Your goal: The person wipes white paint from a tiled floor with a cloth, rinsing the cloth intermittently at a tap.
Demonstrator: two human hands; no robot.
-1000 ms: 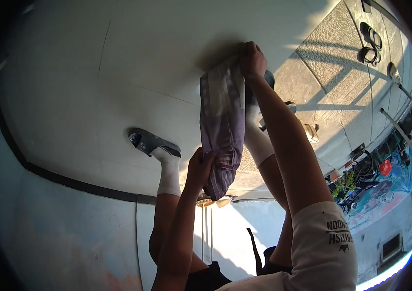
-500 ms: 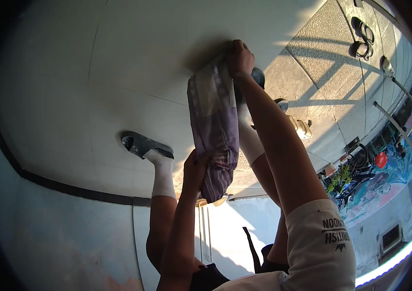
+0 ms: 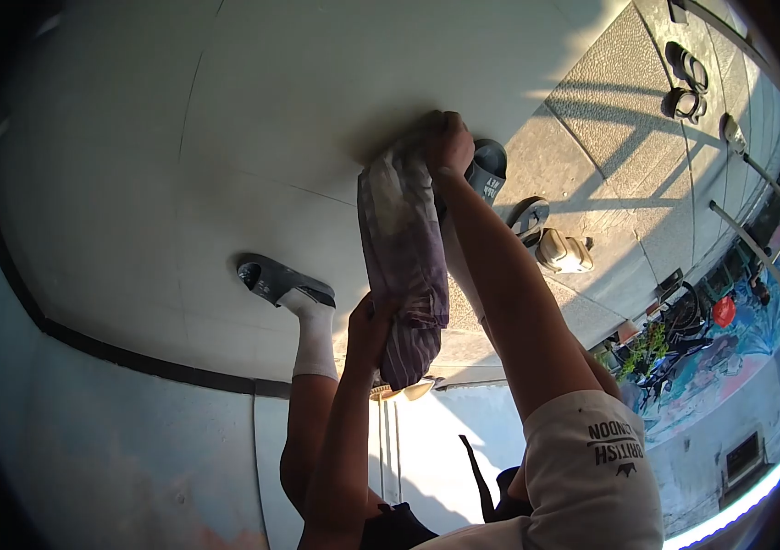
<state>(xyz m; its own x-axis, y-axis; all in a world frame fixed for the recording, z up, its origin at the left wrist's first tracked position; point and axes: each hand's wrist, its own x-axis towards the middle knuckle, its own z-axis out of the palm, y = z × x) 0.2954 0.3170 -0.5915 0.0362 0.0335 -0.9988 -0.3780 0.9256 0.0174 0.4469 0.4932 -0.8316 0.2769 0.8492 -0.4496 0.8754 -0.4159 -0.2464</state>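
The view was turned over, with the pale tiled floor [image 3: 225, 119] filling the top and the person's own legs and arms rising from below. The right hand [image 3: 449, 142] was down near the floor, fingers curled tight and pinching one end of a purple checked cloth [image 3: 403, 247]. The left hand [image 3: 371, 321] was closed round the other, bunched end, nearer the knees. The cloth ran taut between the two hands, hanging between the legs and apart from the floor except perhaps at the right hand, where contact could not be told. The left foot, in a white sock [image 3: 315, 344], wore a grey slide [image 3: 271, 275] planted on the tiles. A second grey slide [image 3: 489, 170] showed just behind the right wrist. Near it lay a flip-flop [image 3: 529, 215] and a tan sandal [image 3: 562, 252], and a pair of dark sandals [image 3: 688, 87] lay well apart in the sunlit patch. A blue wall [image 3: 115, 431] with a dark skirting strip met the floor on the left.
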